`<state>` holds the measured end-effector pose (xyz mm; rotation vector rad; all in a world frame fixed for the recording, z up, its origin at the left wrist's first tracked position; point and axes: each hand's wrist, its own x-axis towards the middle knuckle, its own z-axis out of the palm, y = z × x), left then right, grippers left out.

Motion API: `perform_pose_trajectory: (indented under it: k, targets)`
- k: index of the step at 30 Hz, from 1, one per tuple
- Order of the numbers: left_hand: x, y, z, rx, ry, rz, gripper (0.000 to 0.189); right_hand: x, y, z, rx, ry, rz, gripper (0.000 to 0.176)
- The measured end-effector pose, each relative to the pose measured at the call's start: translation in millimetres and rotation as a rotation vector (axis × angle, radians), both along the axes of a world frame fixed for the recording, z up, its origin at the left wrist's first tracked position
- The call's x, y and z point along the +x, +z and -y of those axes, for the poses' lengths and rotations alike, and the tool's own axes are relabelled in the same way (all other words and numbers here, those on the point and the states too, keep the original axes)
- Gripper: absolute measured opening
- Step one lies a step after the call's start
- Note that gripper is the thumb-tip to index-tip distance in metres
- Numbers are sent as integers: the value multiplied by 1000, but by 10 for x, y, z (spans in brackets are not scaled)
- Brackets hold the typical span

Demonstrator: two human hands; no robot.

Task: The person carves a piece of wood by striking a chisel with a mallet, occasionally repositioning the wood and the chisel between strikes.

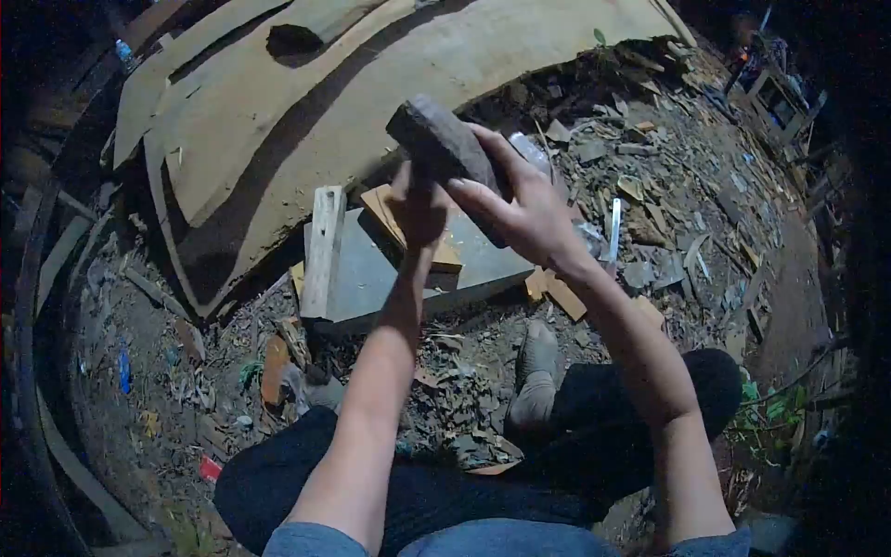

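A dark, rough, brick-shaped block [441, 139] is held up in front of me, tilted. My right hand [529, 209] grips its right side, thumb on the near face and fingers over the top edge. My left hand [418, 204] is closed just below the block's left part; its fingers are partly smeared, and what they hold is hidden. Beneath both hands lies a grey flat slab [357, 278]. On it rest a pale squared wood piece [323, 251] at the left end and a yellowish wooden block [445, 252], partly covered by my left hand.
Large curved timber slabs [520, 56] lie beyond the grey slab. Wood chips and scraps [640, 158] litter the ground. A whitish metal strip [614, 227] lies to the right. My foot in a grey sock [535, 371] is close to the slab's near edge.
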<state>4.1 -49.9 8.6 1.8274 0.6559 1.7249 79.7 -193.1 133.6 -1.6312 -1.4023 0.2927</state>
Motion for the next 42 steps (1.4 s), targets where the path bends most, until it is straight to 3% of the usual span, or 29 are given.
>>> perform_pose_trajectory:
  k: [1, 3, 5, 7, 13, 17, 21, 24, 27, 29, 33, 35, 42]
  targets:
    - [-54, -15, -51, -72, 74, -27, 18, 24, -38, 11, -4, -12, -2, 66]
    - [-240, -309, -554, -387, -113, 74, 14, 67, -120, 51, 16, -44, -14, 67]
    - [-375, 48, -441, -490, -186, 638, 24, 133, -207, 88, -15, -73, -10, 67]
    - [-527, 303, -498, -634, -176, 743, 30, 166, -321, 56, -40, -95, -36, 66]
    - [-408, 528, -308, -660, -190, 684, 29, 177, -396, -49, -115, -40, -157, 65]
    - [-366, 420, -292, -799, -434, 444, 31, 205, -434, -41, -64, -35, -165, 67]
    - [-293, 389, -209, -571, -538, 208, 28, 281, -537, -79, -8, -43, -171, 67]
    - [-264, 337, -158, -517, -510, 190, 28, 255, -435, -16, -123, -41, -292, 68]
    - [-268, 278, -150, -561, -441, 128, 29, 257, -471, -37, -27, -34, -207, 69]
    - [-285, 257, -159, -500, -286, -78, 36, 255, -459, -41, -43, -21, -219, 69]
    - [-207, 297, -115, -430, -287, 60, 37, 260, -508, -60, -60, -29, -190, 69]
    - [-187, 284, -118, -177, -138, -43, 37, 249, -494, -52, -74, -24, -209, 69]
    - [-110, 309, -117, -169, -130, -3, 32, 246, -496, -67, -7, -28, -216, 67]
